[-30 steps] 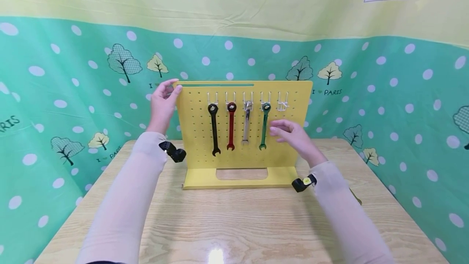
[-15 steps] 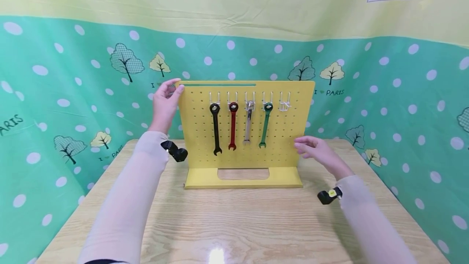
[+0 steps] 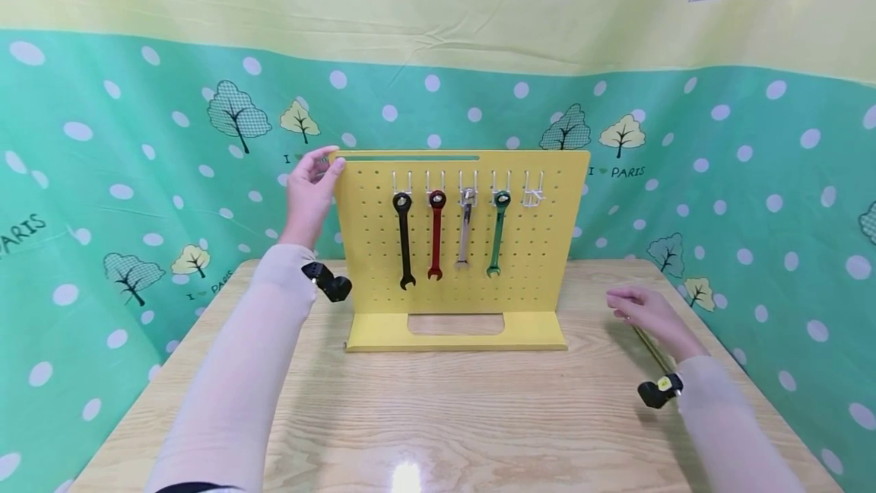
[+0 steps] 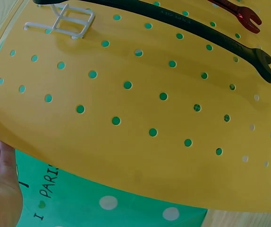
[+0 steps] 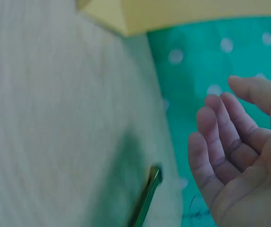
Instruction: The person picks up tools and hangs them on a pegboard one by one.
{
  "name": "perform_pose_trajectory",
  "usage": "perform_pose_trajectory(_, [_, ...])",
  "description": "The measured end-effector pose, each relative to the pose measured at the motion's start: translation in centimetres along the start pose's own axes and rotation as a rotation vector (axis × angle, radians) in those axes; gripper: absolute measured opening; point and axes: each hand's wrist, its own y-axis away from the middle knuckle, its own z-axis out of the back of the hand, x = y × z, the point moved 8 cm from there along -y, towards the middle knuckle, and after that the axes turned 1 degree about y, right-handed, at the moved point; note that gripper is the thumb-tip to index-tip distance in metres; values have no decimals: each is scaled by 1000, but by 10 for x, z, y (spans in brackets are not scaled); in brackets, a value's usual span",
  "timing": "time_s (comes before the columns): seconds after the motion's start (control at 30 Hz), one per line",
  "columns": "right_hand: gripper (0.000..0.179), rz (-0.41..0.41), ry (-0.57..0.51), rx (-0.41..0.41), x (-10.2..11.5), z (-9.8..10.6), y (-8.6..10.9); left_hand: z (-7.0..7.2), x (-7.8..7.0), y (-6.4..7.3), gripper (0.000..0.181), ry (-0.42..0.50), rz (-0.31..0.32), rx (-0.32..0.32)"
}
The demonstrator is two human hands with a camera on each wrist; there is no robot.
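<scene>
A yellow pegboard (image 3: 527, 280) stands upright on the table. At its upper left corner my left hand (image 3: 308, 200) pinches the edge, thumb in front and fingers behind. From white hooks hang a black wrench (image 3: 404, 242), a red wrench (image 3: 436, 238), a silver wrench (image 3: 464, 230) and a green wrench (image 3: 497, 238). Right of them, another white hook (image 3: 533, 195) bears no tool. On the table at the right lies a gold-coloured wrench (image 3: 650, 347), partly hidden by my right hand (image 3: 653, 318). That hand hovers over it, holding nothing, fingers loosely bent in the right wrist view.
The wooden table (image 3: 438, 417) reaches forward to a green dotted curtain (image 3: 424, 112) behind and on both sides. The pegboard's base (image 3: 383, 335) juts toward me, with a cut-out in its middle.
My right hand has moved from beside the green wrench, rightward and down to above the gold-coloured wrench. The green wrench has swung slightly. My left hand keeps its hold on the pegboard.
</scene>
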Motion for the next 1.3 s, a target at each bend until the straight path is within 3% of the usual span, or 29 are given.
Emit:
perform_pose_trajectory(0.23, [65, -81, 72, -44, -47, 16, 10, 0, -1, 1, 40, 2, -7, -2])
perform_pose_trajectory(0.53, [62, -115, 99, -8, -80, 23, 17, 0, 0, 0, 38, 12, -13, -1])
perform_pose_trajectory(0.97, [60, -209, 185, -54, -86, 25, 17, -1, 1, 0, 37, 11, -15, -6])
perform_pose_trajectory(1.3, [51, -221, 216, -91, -86, 27, 15, -1, 0, 2, 40, 8, -3, -3])
